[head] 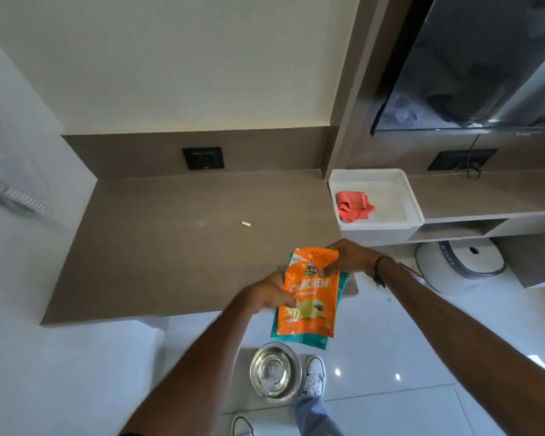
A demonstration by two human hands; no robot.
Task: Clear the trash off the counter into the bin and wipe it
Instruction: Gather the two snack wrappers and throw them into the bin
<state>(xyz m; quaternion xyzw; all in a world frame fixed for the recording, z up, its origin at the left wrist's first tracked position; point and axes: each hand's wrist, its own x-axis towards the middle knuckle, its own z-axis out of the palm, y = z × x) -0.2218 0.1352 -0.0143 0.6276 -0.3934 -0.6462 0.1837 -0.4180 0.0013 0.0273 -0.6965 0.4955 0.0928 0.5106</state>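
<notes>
We look down on a pale cream wall (pixel 177 58) at twelve o'clock, with a brown backsplash (pixel 265 149) below it carrying a black socket (pixel 203 158). At one o'clock a brown column (pixel 353 99) rises beside a dark wall-mounted television (pixel 472 61), and a second black socket (pixel 461 159) sits under it with a cable plugged in. A white shelf (pixel 472 226) runs at three o'clock. Glossy white floor tiles (pixel 390 366) at five o'clock catch bright spots of light.
</notes>
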